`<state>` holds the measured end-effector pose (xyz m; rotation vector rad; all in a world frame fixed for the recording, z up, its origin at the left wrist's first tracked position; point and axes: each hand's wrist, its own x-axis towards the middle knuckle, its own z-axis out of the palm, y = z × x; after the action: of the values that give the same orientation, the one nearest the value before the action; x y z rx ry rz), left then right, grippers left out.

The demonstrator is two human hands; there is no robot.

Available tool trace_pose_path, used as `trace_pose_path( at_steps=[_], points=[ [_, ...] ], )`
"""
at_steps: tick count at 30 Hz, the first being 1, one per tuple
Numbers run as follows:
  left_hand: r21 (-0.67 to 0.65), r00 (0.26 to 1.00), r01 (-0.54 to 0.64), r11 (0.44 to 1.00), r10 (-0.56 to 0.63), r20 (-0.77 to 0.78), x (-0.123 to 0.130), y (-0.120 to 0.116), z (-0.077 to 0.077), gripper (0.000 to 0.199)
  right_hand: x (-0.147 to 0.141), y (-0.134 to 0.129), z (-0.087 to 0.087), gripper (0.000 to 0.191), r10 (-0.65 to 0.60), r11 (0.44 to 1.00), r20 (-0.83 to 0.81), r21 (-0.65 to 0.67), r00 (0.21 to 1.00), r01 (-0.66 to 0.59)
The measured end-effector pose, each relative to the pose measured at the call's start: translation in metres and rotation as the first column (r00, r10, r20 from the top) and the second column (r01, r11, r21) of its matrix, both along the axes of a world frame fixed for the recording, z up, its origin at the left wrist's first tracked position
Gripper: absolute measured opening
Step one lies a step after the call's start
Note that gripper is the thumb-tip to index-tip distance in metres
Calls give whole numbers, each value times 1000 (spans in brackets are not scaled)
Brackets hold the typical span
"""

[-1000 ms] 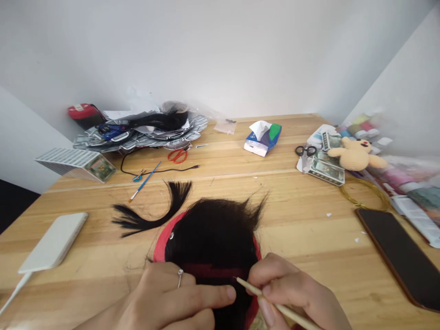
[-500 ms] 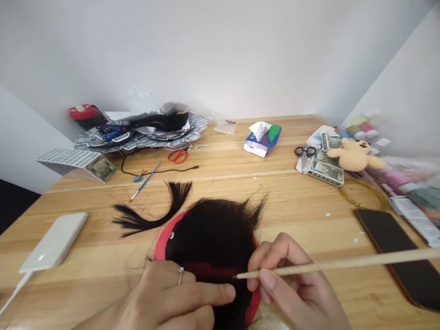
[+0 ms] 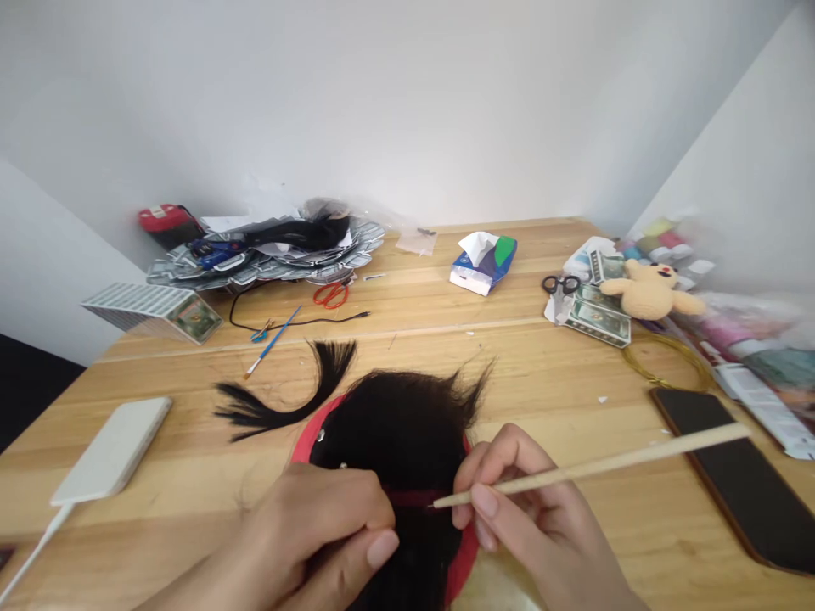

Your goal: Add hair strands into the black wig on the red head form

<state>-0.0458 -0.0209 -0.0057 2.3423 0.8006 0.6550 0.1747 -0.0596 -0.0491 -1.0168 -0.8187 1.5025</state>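
At six o'clock, the right hand (image 3: pixel 531 513) clamps a slender pale wooden stick (image 3: pixel 604 465) against a bare red strip (image 3: pixel 413 498) in the black hair (image 3: pixel 401 420), while the left hand (image 3: pixel 311 535) rests there, its grip hidden.

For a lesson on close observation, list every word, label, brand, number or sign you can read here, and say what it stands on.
No word or number can be read clearly.
Tissue packet: its print is too small to read.
Banknote-like papers: their print is too small to read.
Ridged printed packet: its picture panel is too blurred to read.
Red case: its pale label is too small to read.
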Motion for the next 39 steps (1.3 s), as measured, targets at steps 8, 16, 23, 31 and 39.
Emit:
trace_pose_path(
  at_steps=[8,16,23,31,39],
  points=[
    [-47,886,-107,993,74,-457,19,3,24,35,3,4,-1,44,50,999,-5,22,999,-50],
    [-89,708,-172,981,61,-704,37,6,45,31,4,9,-10,43,109,992,-29,64,994,-107],
    [61,558,-71,996,90,-825,49,3,53,32,5,14,-23,38,147,986,-91,96,985,-138],
    [113,441,81,990,67,-895,68,-8,62,19,5,19,-9,49,143,990,-131,30,981,-140],
    [64,320,121,991,22,-947,68,1,66,26,0,20,-17,45,104,994,-158,37,982,-99]
  ],
)
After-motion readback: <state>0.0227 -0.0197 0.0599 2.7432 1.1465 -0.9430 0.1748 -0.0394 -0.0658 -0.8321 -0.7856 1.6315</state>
